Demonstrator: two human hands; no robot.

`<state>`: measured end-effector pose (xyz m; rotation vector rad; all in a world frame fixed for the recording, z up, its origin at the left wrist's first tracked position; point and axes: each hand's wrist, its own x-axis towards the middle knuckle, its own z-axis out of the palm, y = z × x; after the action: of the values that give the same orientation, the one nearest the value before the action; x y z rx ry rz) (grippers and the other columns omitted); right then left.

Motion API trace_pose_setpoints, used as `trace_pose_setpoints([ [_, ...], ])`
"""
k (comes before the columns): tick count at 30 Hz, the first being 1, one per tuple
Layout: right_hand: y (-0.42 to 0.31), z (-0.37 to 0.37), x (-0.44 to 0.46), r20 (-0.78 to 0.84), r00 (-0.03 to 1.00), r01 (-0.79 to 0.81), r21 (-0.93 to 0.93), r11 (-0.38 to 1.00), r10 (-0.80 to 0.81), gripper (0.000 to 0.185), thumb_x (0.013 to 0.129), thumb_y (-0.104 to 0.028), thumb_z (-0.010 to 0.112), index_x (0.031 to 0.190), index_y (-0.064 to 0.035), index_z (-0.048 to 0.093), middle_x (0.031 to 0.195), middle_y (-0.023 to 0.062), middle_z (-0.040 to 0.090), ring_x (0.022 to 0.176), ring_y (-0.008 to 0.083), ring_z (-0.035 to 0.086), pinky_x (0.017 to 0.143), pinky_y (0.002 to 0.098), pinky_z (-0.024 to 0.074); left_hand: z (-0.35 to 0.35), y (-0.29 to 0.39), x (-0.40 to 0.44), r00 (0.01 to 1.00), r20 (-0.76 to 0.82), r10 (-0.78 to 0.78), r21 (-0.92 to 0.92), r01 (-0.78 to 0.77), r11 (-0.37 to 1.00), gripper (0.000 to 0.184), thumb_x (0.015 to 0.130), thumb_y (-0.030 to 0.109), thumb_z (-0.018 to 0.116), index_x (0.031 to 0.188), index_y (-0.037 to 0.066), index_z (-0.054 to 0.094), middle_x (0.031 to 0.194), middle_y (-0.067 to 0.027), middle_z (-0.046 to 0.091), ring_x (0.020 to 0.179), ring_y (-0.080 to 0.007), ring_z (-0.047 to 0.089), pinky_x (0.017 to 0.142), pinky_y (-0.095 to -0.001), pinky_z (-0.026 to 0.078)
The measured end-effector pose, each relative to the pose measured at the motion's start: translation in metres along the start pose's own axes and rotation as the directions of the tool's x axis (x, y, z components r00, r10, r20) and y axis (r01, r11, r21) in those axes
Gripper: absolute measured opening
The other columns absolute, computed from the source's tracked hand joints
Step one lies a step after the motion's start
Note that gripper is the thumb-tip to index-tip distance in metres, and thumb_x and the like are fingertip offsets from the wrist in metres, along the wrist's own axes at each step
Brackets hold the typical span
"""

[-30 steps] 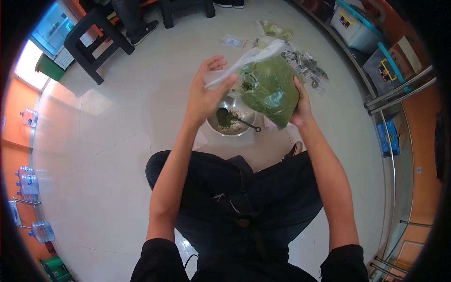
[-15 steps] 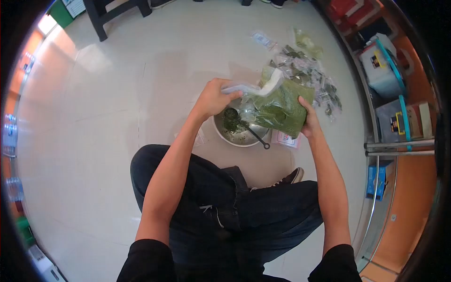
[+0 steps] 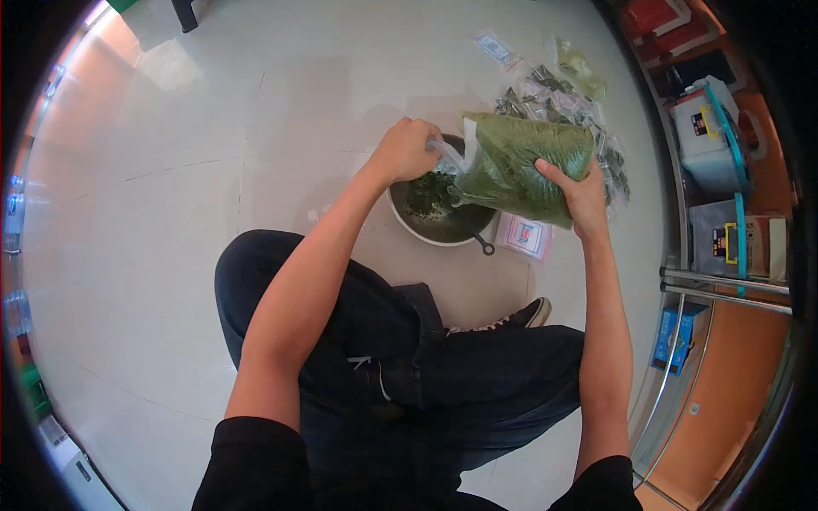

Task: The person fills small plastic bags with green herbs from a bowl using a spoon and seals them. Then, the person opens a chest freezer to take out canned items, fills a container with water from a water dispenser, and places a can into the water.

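A large clear plastic bag of dried green leaves (image 3: 524, 157) is tilted over a metal bowl (image 3: 411, 228). My left hand (image 3: 407, 152) is closed on the bag's open end, above the bowl's left rim. Farther down the bag, my right hand (image 3: 579, 196) grips the full end, thumb on top. Dark green leaf bits (image 3: 426, 196) lie in the bowl, some just under the bag's mouth. The dark handle of a scoop (image 3: 486, 245) sticks out over the bowl's near rim; its head is hidden now.
Several small clear packets of leaves (image 3: 545, 92) lie on the floor behind the bag. A stack of pink-and-white printed packets (image 3: 524, 236) sits right of the bowl. Shelving with lidded boxes (image 3: 707, 128) lines the right side. My crossed legs (image 3: 409, 366) are in front.
The bag has tipped so that its mouth points down into the bowl, and my right hand has risen slightly to the right. More leaves show in the bowl. The view has shifted a little.
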<state>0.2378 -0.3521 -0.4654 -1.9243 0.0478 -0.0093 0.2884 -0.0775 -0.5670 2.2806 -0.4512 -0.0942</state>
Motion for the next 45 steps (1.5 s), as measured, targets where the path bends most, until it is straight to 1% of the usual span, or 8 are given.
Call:
trace_pose_setpoints([
  [6, -0.015, 0.015, -0.003, -0.009, 0.993, 0.117, -0.148, 0.982, -0.119, 0.055, 0.075, -0.02, 0.088, 0.118, 0.0006, 0.061, 0.107, 0.0118, 0.072, 0.094, 0.0192, 0.069, 0.086, 0.0344, 0.0547, -0.008, 0.0, 0.0, 0.999, 0.033, -0.007, -0.052, 0.009, 0.999, 0.035, 0.082, 0.009, 0.066, 0.114, -0.004, 0.068, 0.105, -0.0272, 0.069, 0.106, -0.0418, 0.065, 0.096, -0.0455, 0.05],
  [15, -0.034, 0.024, -0.008, -0.069, 0.974, 0.19, -0.269, 0.944, -0.215, 0.058, 0.072, -0.025, 0.09, 0.116, 0.0014, 0.062, 0.103, 0.0135, 0.073, 0.092, 0.0204, 0.071, 0.083, 0.035, 0.0557, -0.009, -0.001, 0.007, 0.998, -0.002, 0.057, -0.087, -0.057, 0.995, 0.022, 0.083, 0.007, 0.061, 0.099, -0.007, 0.066, 0.095, -0.0289, 0.067, 0.094, -0.0476, 0.064, 0.084, -0.0506, 0.05],
  [21, -0.042, 0.026, -0.012, -0.063, 0.964, 0.227, -0.297, 0.927, -0.257, 0.063, 0.072, -0.027, 0.09, 0.117, 0.0055, 0.061, 0.104, 0.0163, 0.073, 0.093, 0.0222, 0.071, 0.085, 0.0359, 0.0556, -0.002, 0.005, 0.003, 1.0, -0.023, 0.008, -0.124, -0.011, 0.992, 0.017, 0.082, 0.01, 0.06, 0.09, -0.003, 0.067, 0.092, -0.0273, 0.069, 0.091, -0.0441, 0.066, 0.081, -0.0508, 0.052],
  [24, -0.044, 0.027, -0.011, -0.051, 0.966, 0.224, -0.319, 0.921, -0.253, 0.067, 0.072, -0.028, 0.09, 0.12, 0.0083, 0.059, 0.106, 0.0182, 0.073, 0.094, 0.0236, 0.072, 0.086, 0.0368, 0.0553, 0.015, -0.012, 0.014, 0.999, -0.019, 0.05, -0.158, -0.052, 0.986, 0.029, 0.081, 0.013, 0.062, 0.104, -0.004, 0.064, 0.099, -0.0299, 0.068, 0.097, -0.0451, 0.066, 0.085, -0.0496, 0.053],
  [30, -0.04, 0.028, -0.005, -0.059, 0.956, 0.237, -0.421, 0.876, -0.288, 0.078, 0.07, -0.03, 0.091, 0.126, 0.0104, 0.055, 0.107, 0.0197, 0.072, 0.096, 0.0263, 0.071, 0.088, 0.0381, 0.0548, -0.009, 0.013, -0.005, 0.986, 0.151, 0.067, -0.536, 0.025, 0.844, 0.077, 0.077, 0.017, 0.076, 0.143, 0.001, 0.038, 0.133, -0.0211, 0.059, 0.128, -0.0327, 0.055, 0.109, -0.0387, 0.041],
  [36, -0.063, 0.036, -0.014, 0.082, 0.975, 0.224, -0.297, 0.928, -0.209, 0.094, 0.065, -0.03, 0.094, 0.137, 0.0089, 0.046, 0.113, 0.0207, 0.07, 0.104, 0.0286, 0.069, 0.093, 0.0384, 0.0534, -0.023, 0.023, -0.009, 0.979, 0.2, 0.025, -0.703, 0.126, 0.7, 0.085, 0.079, 0.017, 0.083, 0.149, 0.011, 0.035, 0.138, -0.0099, 0.055, 0.132, -0.0219, 0.049, 0.114, -0.0356, 0.034],
  [41, -0.061, 0.033, -0.014, 0.262, 0.911, 0.4, -0.375, 0.836, -0.319, 0.099, 0.064, -0.028, 0.094, 0.14, 0.0076, 0.042, 0.122, 0.0217, 0.066, 0.11, 0.0283, 0.067, 0.095, 0.0387, 0.0523, -0.032, 0.017, -0.014, 0.982, 0.183, 0.041, -0.727, 0.107, 0.678, 0.088, 0.073, 0.018, 0.087, 0.145, 0.009, 0.038, 0.135, -0.0132, 0.055, 0.131, -0.0264, 0.049, 0.113, -0.0379, 0.035],
  [45, -0.071, 0.038, -0.019, 0.249, 0.956, 0.25, -0.4, 0.882, -0.158, 0.088, 0.068, -0.025, 0.091, 0.137, 0.0058, 0.045, 0.121, 0.0218, 0.066, 0.11, 0.0298, 0.067, 0.095, 0.0394, 0.0524, -0.036, 0.009, -0.017, 0.987, 0.149, 0.056, -0.738, 0.074, 0.671, 0.087, 0.073, 0.014, 0.089, 0.144, 0.007, 0.039, 0.132, -0.0112, 0.058, 0.129, -0.0244, 0.051, 0.113, -0.0391, 0.036],
])
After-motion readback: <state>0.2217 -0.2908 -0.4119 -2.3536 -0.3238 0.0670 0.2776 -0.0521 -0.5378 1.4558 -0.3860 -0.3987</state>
